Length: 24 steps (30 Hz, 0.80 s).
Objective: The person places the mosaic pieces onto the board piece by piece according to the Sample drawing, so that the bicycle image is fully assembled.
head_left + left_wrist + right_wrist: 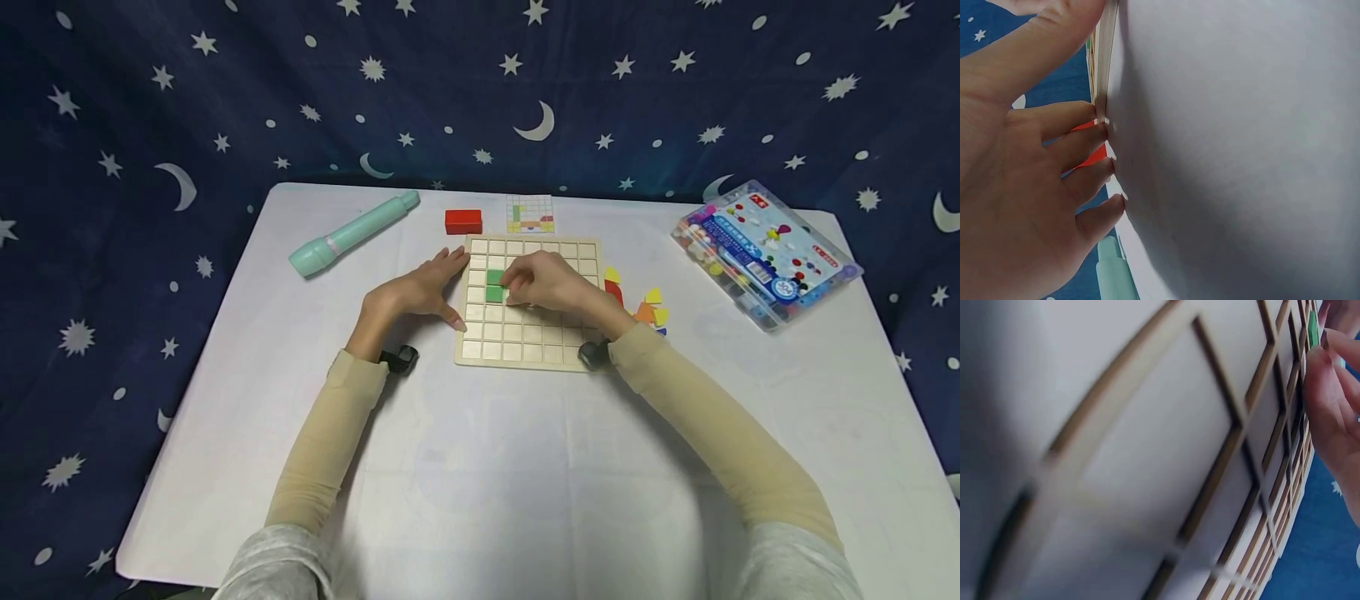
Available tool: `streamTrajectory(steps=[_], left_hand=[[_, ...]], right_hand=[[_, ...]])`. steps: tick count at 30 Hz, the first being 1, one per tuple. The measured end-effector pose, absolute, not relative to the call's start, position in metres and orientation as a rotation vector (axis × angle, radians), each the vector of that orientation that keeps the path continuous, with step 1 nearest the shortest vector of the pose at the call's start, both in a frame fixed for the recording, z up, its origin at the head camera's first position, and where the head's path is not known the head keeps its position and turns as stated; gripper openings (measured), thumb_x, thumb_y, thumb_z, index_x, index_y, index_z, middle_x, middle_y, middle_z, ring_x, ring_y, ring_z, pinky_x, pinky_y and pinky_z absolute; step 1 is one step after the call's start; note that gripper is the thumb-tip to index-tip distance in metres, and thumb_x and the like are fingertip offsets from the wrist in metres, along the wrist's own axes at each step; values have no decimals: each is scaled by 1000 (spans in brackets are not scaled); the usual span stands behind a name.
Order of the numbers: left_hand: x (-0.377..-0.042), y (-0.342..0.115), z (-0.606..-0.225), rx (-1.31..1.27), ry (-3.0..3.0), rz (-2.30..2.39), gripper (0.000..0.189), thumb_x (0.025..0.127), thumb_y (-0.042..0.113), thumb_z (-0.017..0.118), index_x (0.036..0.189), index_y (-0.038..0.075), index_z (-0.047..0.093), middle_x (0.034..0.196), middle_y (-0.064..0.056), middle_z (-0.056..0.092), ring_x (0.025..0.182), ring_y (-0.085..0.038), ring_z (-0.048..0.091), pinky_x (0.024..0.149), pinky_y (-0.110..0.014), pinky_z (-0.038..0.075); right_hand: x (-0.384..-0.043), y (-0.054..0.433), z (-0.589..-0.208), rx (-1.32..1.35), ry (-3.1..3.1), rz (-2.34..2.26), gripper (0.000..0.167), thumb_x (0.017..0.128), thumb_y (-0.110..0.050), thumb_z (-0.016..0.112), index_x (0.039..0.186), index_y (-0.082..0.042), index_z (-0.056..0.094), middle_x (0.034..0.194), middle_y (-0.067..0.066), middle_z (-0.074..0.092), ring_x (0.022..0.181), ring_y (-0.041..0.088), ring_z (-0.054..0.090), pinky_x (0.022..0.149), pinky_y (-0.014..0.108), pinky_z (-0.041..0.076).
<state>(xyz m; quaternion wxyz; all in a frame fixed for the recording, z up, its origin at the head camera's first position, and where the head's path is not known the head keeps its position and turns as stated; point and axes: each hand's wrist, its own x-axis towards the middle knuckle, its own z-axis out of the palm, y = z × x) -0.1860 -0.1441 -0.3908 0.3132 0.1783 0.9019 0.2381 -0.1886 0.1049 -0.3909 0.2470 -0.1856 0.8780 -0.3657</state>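
Note:
A wooden grid board (532, 335) lies on the table with two green square tiles (494, 294) set one above the other near its left side. My right hand (551, 283) is over the board, its thumb and index finger pinching at the right edge of the upper green tile (495, 277). The right wrist view shows those fingertips at a green tile (1314, 328), low against the grid. Along the board's left edge, my left hand (420, 287) rests with spread fingers. Its thumb and fingertips touch the board's side (1105, 69) in the left wrist view.
Behind the board are a red block (463, 222) and a small pattern card (530, 214). A teal tube (352, 233) lies at the back left. Loose coloured tiles (645, 312) lie by the board's right edge, and a clear plastic case (768, 254) stands farther right.

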Motion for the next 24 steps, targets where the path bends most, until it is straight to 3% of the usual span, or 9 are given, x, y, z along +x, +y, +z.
streamTrajectory(steps=[7, 24], left_hand=[[-186, -143, -391, 464, 2379, 622, 126, 74, 31, 94, 167, 16, 10, 175, -1, -1, 161, -22, -8, 130, -50, 4], [-185, -141, -388, 458, 2381, 615, 127, 74, 30, 94, 167, 14, 9, 175, -2, -2, 161, -23, -9, 130, -50, 5]], right_hand=[[-184, 127, -391, -532, 2413, -1004, 28, 90, -16, 78, 117, -7, 75, 99, 6, 75, 86, 19, 65, 78, 30, 49], [-158, 194, -385, -394, 2508, -996, 26, 94, -18, 74, 118, -8, 75, 98, 8, 70, 83, 23, 59, 71, 32, 47]])
